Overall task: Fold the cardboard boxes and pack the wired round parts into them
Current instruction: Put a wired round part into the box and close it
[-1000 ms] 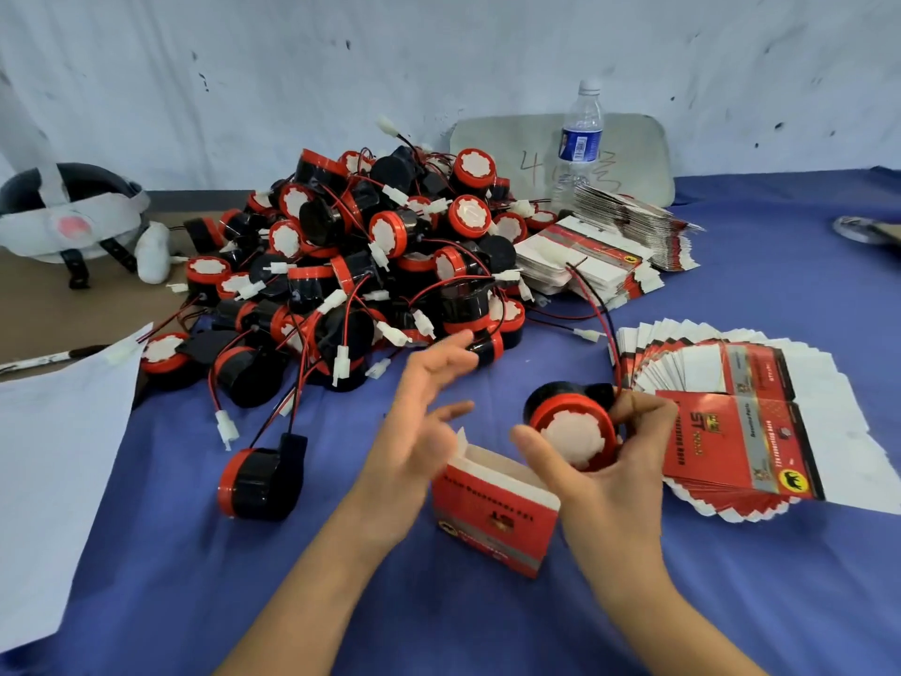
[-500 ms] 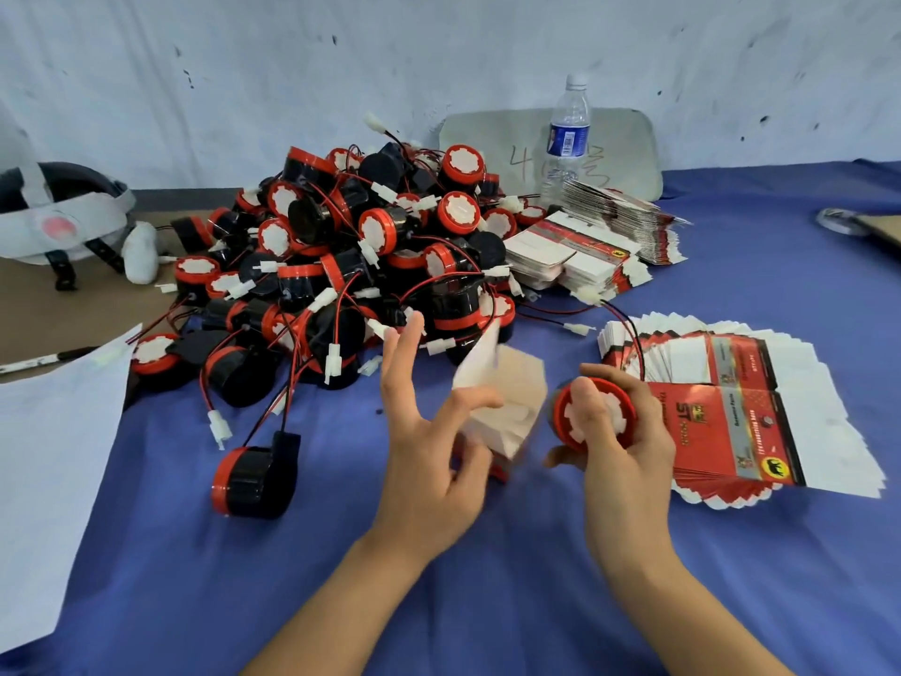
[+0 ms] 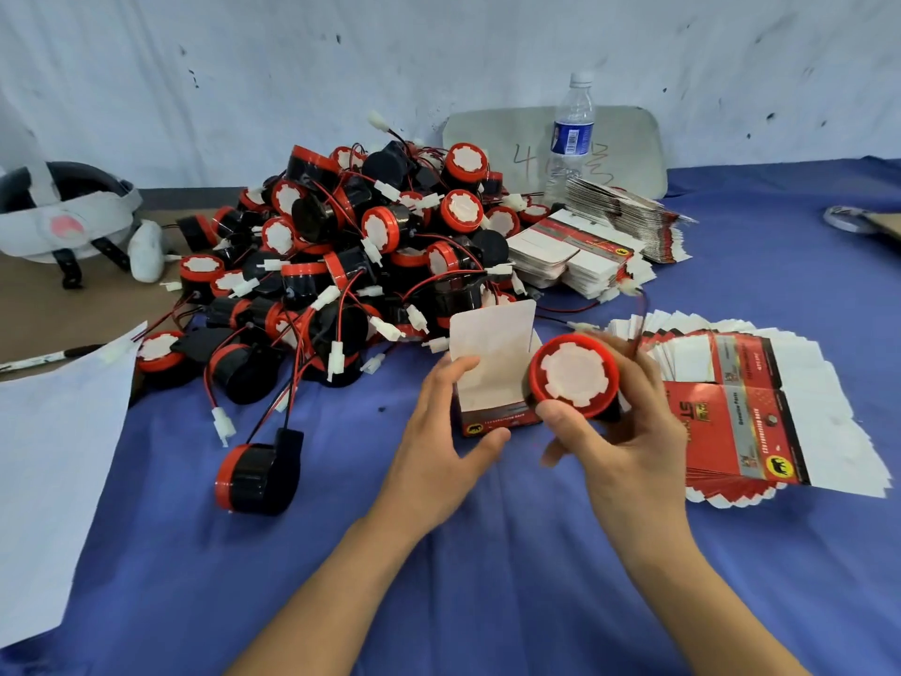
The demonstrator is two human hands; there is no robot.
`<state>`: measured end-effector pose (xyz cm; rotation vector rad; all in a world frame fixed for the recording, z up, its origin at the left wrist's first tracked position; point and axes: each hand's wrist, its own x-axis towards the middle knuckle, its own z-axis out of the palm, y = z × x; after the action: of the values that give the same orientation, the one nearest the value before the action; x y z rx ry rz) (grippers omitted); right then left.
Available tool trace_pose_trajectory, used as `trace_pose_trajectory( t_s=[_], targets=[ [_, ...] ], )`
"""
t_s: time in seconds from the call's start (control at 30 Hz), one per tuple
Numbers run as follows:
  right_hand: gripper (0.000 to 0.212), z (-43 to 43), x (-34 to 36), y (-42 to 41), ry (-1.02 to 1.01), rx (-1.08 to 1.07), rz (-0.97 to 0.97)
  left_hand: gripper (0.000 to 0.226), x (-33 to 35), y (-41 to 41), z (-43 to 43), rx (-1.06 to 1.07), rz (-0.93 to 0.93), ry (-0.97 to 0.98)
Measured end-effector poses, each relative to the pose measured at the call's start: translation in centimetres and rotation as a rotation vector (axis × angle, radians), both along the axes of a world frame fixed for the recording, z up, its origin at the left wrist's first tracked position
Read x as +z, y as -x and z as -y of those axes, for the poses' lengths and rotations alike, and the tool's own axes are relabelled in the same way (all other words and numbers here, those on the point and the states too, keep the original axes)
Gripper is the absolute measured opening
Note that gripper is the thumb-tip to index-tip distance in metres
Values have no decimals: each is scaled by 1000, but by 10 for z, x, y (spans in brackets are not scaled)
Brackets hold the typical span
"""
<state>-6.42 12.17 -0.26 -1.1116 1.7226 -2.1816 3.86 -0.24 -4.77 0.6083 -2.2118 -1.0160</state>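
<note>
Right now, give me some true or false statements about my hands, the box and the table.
1. The left hand holds the small red-and-white cardboard box, its top flap open. True.
2. The right hand is empty. False: its grip is on a round black part with a red-rimmed white face.
3. That part sits inside the box. False: it is held outside it.
4. Flat red-and-white box blanks lie fanned on the blue cloth. True.

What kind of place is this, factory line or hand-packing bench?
Probably a small hand-packing bench: a loose heap of wired round parts, fanned stacks of flat printed cartons, and the left hand gripping a folded box while the right hand holds one part.
</note>
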Motion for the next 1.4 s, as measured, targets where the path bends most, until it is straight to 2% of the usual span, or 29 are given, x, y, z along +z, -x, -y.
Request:
trace_pose_trajectory(
  t_s=[0.07, 0.27, 0.47, 0.63, 0.77, 0.9, 1.0, 1.1, 1.2, 1.4],
  targets=[
    [43, -1, 0, -1, -16, 8, -67, 60, 0, -1, 3, 9, -26, 8],
    [59, 2, -5, -5, -100, 30, -347, 61, 6, 0, -8, -128, -68, -26],
    [54, 0, 1, 2, -133, -83, -423, 63, 11, -2, -12, -159, -36, -130],
    [45, -2, -2, 15, -226, -96, -320, 61, 9, -3, -10, -169, 12, -196],
    [39, -4, 2, 18, -302, -156, -501, 60, 10, -3, -12, -164, 10, -194],
    [50, -2, 2, 16, -395, -207, -658, 61, 12, -2, -14, -161, -19, -196],
    [42, -1, -2, 16, -455, -260, -822, 60, 12, -3, -14, -168, -22, -175],
    [42, -1, -5, 19, -470, -257, -864, 62, 12, -3, -14, -175, -31, -120],
    [41, -1, -10, 23, -567, -294, -904, 60, 13, -3, -14, -183, -8, -25],
    [22, -2, -8, 30, -598, -279, -926, 27, 14, -5, -15, -139, 68, 143]
  ],
)
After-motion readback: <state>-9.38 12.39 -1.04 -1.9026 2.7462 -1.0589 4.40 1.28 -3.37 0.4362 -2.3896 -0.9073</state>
